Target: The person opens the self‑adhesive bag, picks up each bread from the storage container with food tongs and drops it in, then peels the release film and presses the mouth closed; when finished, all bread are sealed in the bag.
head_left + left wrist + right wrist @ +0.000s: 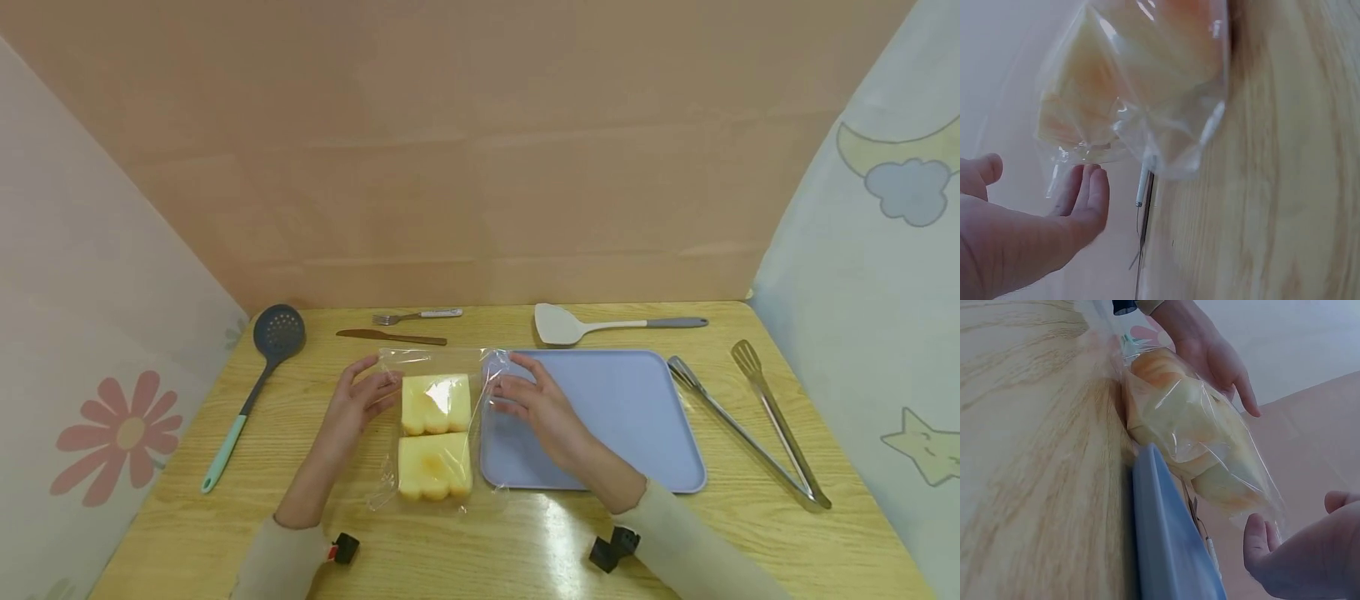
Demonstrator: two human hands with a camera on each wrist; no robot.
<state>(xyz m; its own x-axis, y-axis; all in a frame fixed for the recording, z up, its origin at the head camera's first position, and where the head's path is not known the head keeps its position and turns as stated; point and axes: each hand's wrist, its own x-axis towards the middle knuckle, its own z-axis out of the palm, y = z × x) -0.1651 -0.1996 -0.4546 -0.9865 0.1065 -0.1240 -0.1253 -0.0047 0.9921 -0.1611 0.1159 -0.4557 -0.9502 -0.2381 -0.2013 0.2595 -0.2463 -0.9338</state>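
Two pale yellow, scalloped blocks of bread lie one above the other in a clear plastic bag. To the bag's left is my left hand, its fingers extended to the bag's side. My right hand is at the opposite side, over the left part of a blue tray. In the left wrist view, the thumb stands apart while the fingers reach the plastic. The right wrist view shows the fingers by the bag's edge, thumb apart. Whether each hand actually touches the bag is hard to tell.
Left of the bag lies a skimmer with a mint handle. A fork and a brown knife are behind it. A white turner lies behind the tray, and metal tongs rest to its right.
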